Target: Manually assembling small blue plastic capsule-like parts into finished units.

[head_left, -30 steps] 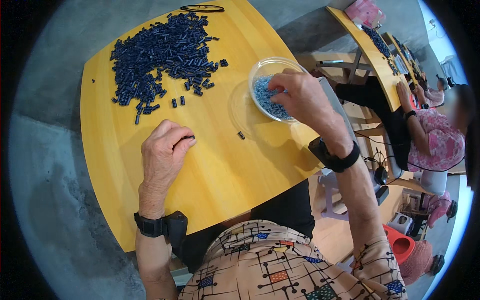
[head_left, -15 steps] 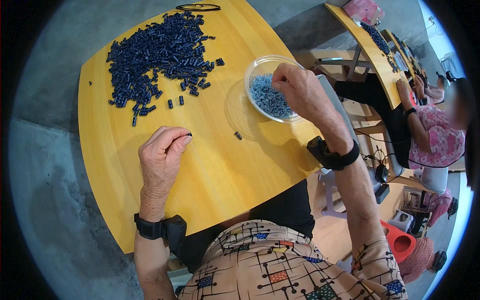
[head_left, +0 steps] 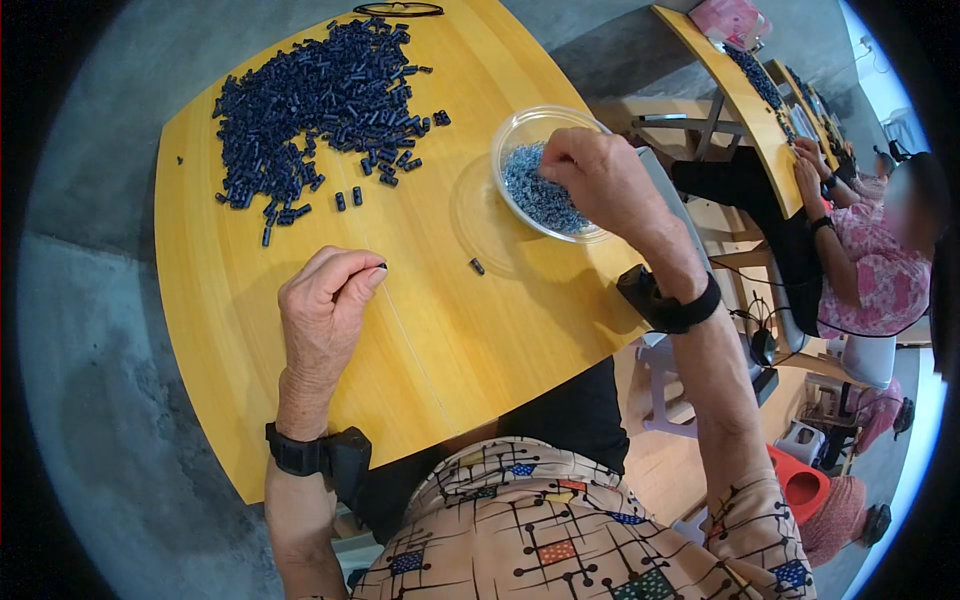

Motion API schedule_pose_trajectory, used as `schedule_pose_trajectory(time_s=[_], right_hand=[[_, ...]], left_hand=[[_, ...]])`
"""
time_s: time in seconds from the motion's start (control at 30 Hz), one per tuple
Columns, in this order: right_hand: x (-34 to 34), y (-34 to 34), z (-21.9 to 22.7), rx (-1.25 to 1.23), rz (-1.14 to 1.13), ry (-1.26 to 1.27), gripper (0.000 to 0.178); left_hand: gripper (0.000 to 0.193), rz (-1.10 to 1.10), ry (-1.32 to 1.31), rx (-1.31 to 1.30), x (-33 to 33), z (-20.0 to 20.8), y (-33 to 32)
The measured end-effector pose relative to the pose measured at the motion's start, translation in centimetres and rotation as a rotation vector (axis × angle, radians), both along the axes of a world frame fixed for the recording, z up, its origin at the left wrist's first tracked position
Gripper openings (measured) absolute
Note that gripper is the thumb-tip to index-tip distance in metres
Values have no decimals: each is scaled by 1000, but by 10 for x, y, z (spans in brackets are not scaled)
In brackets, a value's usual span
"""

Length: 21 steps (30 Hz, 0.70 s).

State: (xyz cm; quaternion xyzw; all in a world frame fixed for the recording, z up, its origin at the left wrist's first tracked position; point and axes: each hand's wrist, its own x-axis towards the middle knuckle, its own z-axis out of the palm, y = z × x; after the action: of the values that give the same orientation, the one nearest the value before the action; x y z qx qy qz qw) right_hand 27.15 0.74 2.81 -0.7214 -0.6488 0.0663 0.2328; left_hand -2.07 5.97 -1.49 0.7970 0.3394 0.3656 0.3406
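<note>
A: Where is the dark piece (head_left: 383, 266)?
B: Pinched by the fingers of the left hand (head_left: 324, 302), above the surface (head_left: 440, 345).
A: And the right hand (head_left: 607, 182)?
B: Over the bowl (head_left: 530, 124) of blue bits (head_left: 530, 190), fingers drawn together; whether they grasp anything cannot be told. Farther out: the dark pile (head_left: 325, 105).

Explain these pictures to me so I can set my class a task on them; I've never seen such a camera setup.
There is no robot here: these are a person's bare hands, seen from a fisheye camera worn on the head, looking down, so straight edges bend. On the yellow table lie a pile of dark pieces, a single dark piece and, at the far edge, dark-framed glasses. A clear bowl contains small bluish parts. The left hand pinches something small and dark. The right hand is over the bowl; whether it holds anything is hidden.
</note>
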Motion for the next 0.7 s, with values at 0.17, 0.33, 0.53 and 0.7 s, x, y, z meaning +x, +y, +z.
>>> schedule_pose_trajectory(time_s=[0.17, 0.33, 0.53, 0.7], right_hand=[[2, -5, 20, -117, -63, 425, 9], [5, -7, 19, -154, -86, 811, 12], [10, -6, 16, -164, -55, 937, 17], [11, -7, 15, -116, -41, 830, 14]], left_hand=[[8, -11, -48, -77, 1, -1, 0], [10, -18, -96, -143, 3, -1, -3], [11, -51, -61, -181, 1, -1, -4], [10, -47, -61, -159, 3, 0, -4]])
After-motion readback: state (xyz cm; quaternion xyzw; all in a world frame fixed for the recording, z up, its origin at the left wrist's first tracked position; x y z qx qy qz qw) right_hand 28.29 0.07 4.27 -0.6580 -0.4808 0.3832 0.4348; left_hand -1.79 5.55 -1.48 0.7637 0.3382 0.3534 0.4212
